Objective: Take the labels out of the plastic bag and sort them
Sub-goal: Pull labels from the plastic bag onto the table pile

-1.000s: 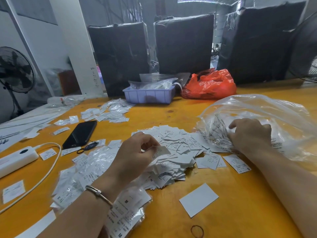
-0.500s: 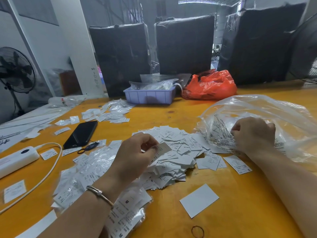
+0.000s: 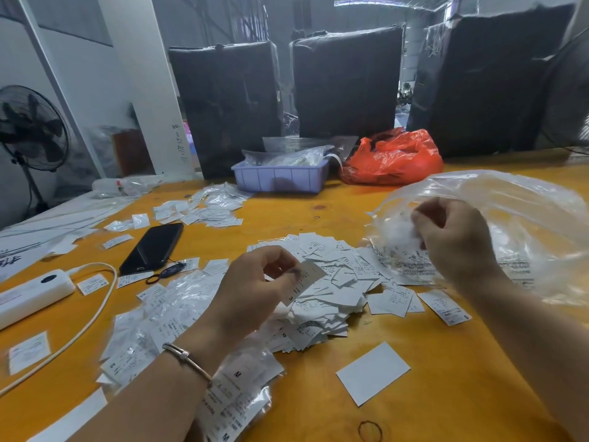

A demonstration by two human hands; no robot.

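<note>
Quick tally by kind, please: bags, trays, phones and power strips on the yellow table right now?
Clear plastic bag the right hand grips: 1
Red plastic bag: 1
Purple tray: 1
Black phone: 1
White power strip: 1
Total: 5

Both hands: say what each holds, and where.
Left hand pinches a label by its upper edge. Right hand grips the clear plastic bag at its mouth.

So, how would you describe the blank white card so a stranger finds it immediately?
On the orange table, look nearer the person than the big heap of printed labels. The blank white card lies alone and flat there, beyond a rubber band. Unlike the labels, it is larger and shows no print.
</note>
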